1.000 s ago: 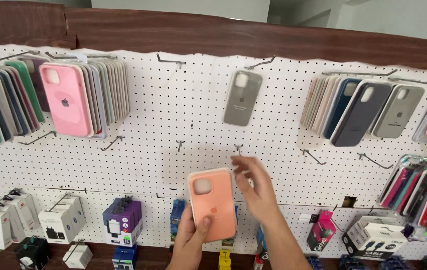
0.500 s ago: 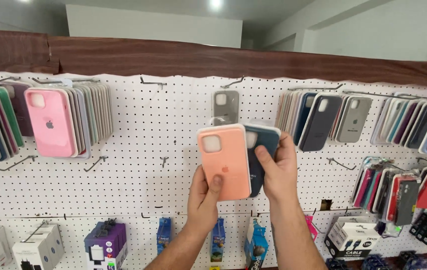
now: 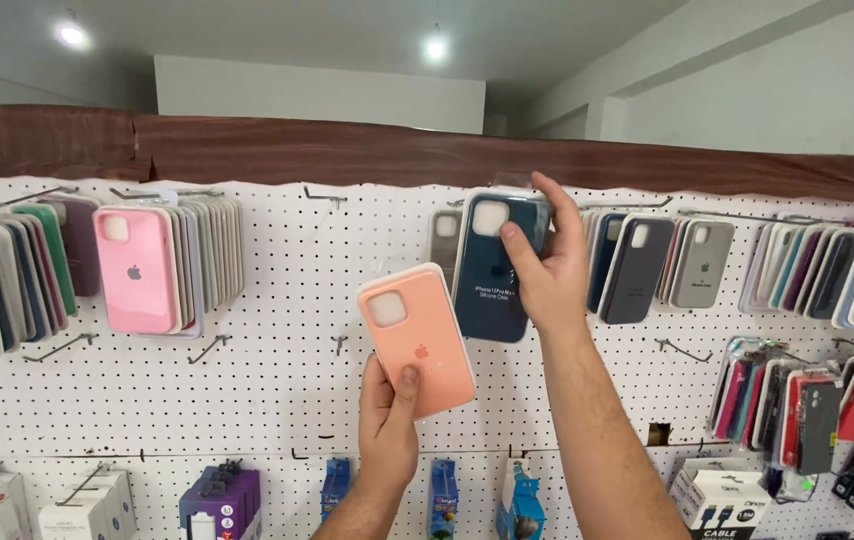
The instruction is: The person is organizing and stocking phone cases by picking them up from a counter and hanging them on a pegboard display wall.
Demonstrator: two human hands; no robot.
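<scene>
1. Far left, at nine o'clock: pink case fronting a row on a pegboard hook.
2. Centre, at six o'clock: left hand, fingers closed around the lower end of a peach case, long axis tipped toward eleven o'clock.
3. Just right, at one o'clock from it: right hand, fingers pinching a dark blue case, upright, top edge up at the hook, grey case behind.
4. Right hand nearer the hook.
</scene>
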